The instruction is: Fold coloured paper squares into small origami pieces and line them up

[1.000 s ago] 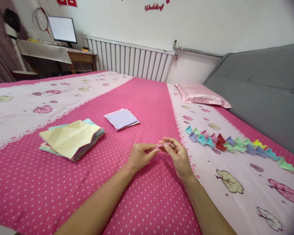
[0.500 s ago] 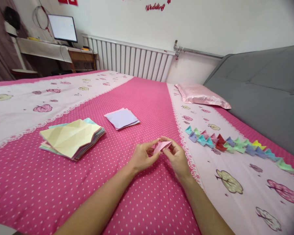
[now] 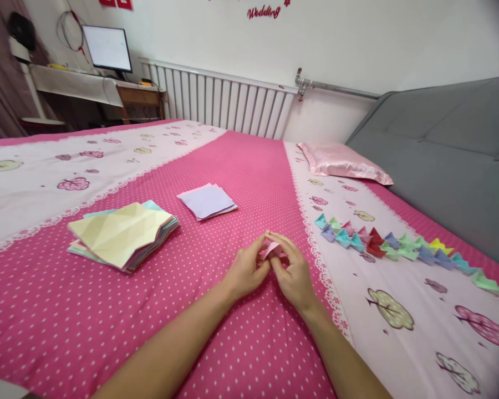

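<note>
A small piece of folded pink paper [image 3: 273,250] is held between both hands, low over the pink dotted bedspread [image 3: 233,332]. My left hand [image 3: 248,267] pinches it from the left with thumb and fingers. From the right, my right hand [image 3: 293,273] closes on it, its fingers bent over the far side. The fingertips of the two hands nearly meet, and they cover part of the paper's edges.
Rows of folded paper boats [image 3: 393,246] in several colours stand on the right. To the left lie a thick stack of creased paper [image 3: 122,230] and a smaller stack of lilac squares [image 3: 208,201]. A pink pillow [image 3: 343,162] rests near the grey headboard [image 3: 441,138].
My right hand has shifted slightly left, closer to my left hand. The pink paper has turned and bent between the fingers, and less of it shows.
</note>
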`<state>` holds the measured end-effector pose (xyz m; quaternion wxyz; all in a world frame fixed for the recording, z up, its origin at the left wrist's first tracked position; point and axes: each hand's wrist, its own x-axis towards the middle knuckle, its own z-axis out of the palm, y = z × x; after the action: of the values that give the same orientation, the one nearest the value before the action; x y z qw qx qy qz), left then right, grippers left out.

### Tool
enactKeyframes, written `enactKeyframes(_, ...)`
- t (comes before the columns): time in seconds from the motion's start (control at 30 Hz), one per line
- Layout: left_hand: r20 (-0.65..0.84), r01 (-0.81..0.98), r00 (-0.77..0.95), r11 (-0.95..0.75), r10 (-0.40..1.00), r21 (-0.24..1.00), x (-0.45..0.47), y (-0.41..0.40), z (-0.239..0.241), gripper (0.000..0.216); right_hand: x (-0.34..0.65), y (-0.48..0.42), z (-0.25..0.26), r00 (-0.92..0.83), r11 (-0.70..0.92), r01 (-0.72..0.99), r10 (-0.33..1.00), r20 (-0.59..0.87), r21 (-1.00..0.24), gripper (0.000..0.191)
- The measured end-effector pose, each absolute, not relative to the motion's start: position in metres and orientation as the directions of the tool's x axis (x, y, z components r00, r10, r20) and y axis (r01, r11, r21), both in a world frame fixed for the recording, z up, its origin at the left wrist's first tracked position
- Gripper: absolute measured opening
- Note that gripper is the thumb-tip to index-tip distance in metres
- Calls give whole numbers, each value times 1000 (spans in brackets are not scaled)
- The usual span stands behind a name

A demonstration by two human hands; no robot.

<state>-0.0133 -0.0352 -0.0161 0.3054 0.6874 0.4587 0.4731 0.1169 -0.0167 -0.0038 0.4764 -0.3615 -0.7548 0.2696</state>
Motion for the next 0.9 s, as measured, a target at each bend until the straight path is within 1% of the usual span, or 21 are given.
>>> enactKeyframes(0.1, 399, 403, 118, -411, 909, 818, -10, -37, -16, 45, 116, -18, -3, -281, 598, 291, 800, 530, -747, 35)
enactKeyframes(0.17, 422, 408, 91, -420, 902, 811, -7, -37, -18, 43, 116, -20, -3, -275, 603, 288, 796, 539, -744, 34)
enactKeyframes(0.3, 400, 405, -16, -360, 916, 840, -2, -39, -22, 59, 114, -22, -2, -241, 621, 292, 784, 572, -727, 33)
enactKeyframes(0.37, 397, 412, -53, -342, 916, 845, 0, -40, -23, 63, 114, -23, -3, -211, 623, 300, 782, 586, -723, 34)
enactKeyframes(0.5, 434, 366, -63, -384, 899, 848, 1, -41, -22, 57, 115, -22, -8, -171, 590, 286, 807, 565, -755, 41)
enactKeyframes(0.6, 403, 309, -74, -363, 912, 879, 1, -41, -20, 52, 115, -22, -10, -145, 553, 286, 832, 535, -783, 45)
enactKeyframes(0.67, 342, 218, -63, -321, 938, 922, 1, -39, -19, 48, 116, -21, -10, -185, 569, 292, 822, 538, -769, 47)
enactKeyframes(0.7, 295, 143, -59, -285, 954, 948, 2, -38, -18, 44, 116, -20, -10, -220, 592, 299, 806, 549, -749, 49)
enactKeyframes(0.77, 181, -69, -51, -185, 982, 980, 2, -37, -16, 35, 118, -18, -8, -295, 637, 320, 770, 566, -701, 53)
enactKeyframes(0.83, 44, -332, -29, -51, 999, 942, 0, -35, -13, 29, 120, -15, -7, -364, 662, 342, 748, 555, -667, 52)
enactKeyframes(0.9, -76, -555, 15, 72, 997, 829, -3, -33, -9, 34, 123, -13, -6, -426, 669, 350, 737, 525, -656, 50)
